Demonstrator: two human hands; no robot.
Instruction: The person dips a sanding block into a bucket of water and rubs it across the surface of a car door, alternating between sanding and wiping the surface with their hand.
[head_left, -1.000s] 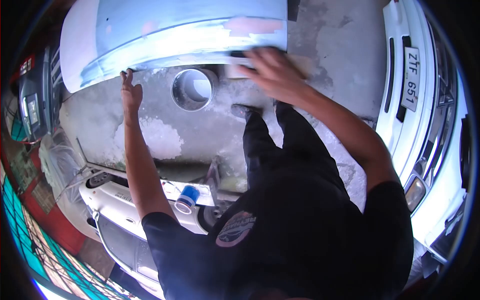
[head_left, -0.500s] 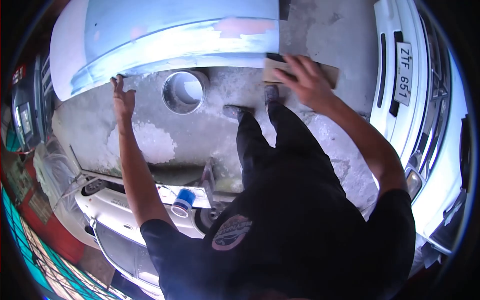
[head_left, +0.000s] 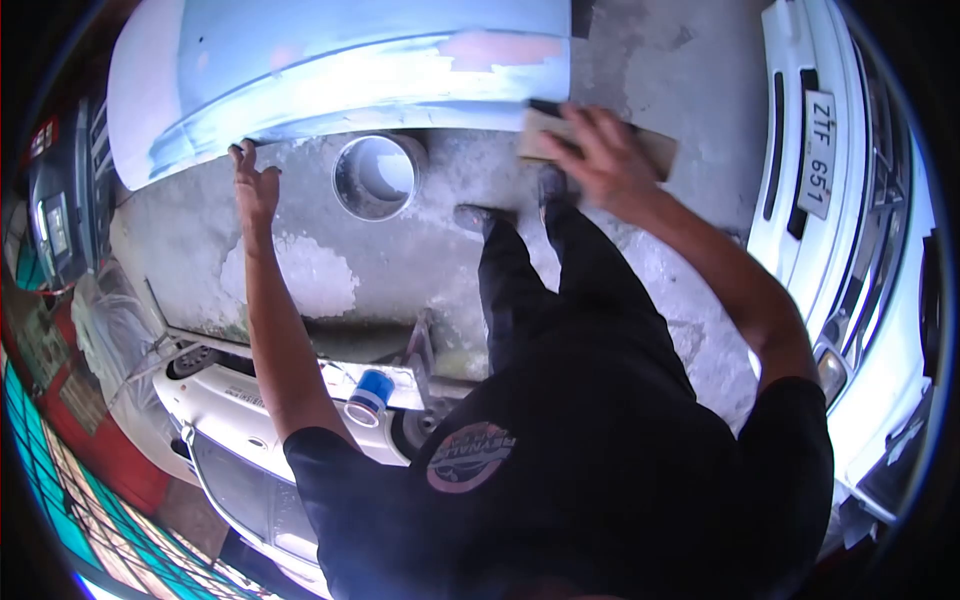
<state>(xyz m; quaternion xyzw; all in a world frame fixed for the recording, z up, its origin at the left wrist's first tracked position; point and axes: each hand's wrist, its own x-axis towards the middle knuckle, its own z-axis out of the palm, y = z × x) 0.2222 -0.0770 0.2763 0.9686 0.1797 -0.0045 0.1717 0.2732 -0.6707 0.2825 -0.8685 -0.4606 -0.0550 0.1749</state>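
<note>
Though motion-blurred, right hand [head_left: 600, 160] clamps one flat tan sanding block [head_left: 655, 152], its middle hidden; left hand [head_left: 255, 188] open, fingertips touching one pale-blue car panel [head_left: 350, 60], cut off far.

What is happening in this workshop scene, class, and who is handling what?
Someone in a black shirt leans over a pale blue car panel. The right hand grips a flat tan block at the panel's lower edge, below a pinkish patch. The left hand touches that edge farther along. A round bucket sits on the concrete between the hands; a white car stands at the right.
</note>
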